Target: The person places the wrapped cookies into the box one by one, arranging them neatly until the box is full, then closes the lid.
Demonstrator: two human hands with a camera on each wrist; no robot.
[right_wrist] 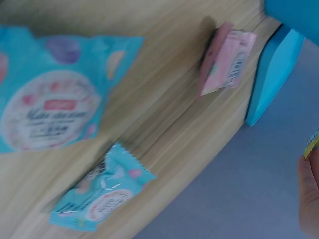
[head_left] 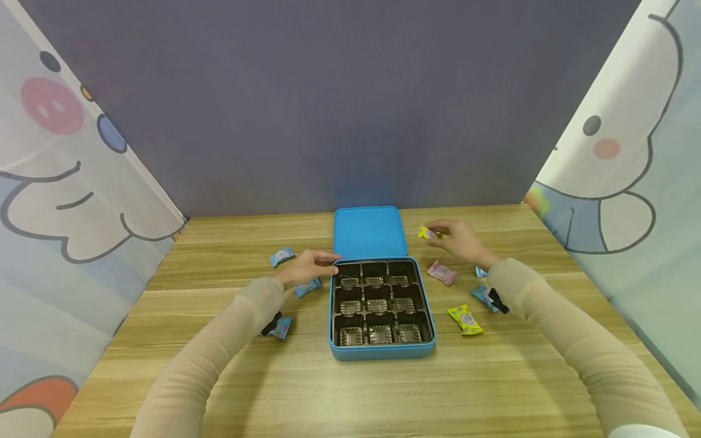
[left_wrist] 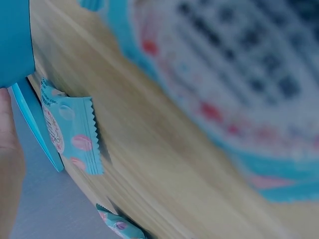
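My right hand (head_left: 460, 240) pinches a small yellow candy packet (head_left: 426, 232) between thumb and fingers, raised to the right of the blue lid. In the right wrist view, the packet's tip (right_wrist: 312, 144) shows beside the fingers at the right edge. My left hand (head_left: 309, 267) rests against the back left corner of a blue tin box (head_left: 383, 351), its fingers fairly straight at the rim. Inside is a dark tray (head_left: 376, 298) whose compartments, in three rows of three, hold nothing. The lid (head_left: 369, 231) lies opened behind the box.
Left of the box are blue packets (head_left: 282, 256), one partly under my left hand and another (head_left: 282, 327) beside my wrist. To the right lie a pink packet (head_left: 442, 272), a yellow packet (head_left: 465, 320) and blue packets (head_left: 484, 297). A grey panel (head_left: 350, 109) stands behind the wooden table (head_left: 372, 401).
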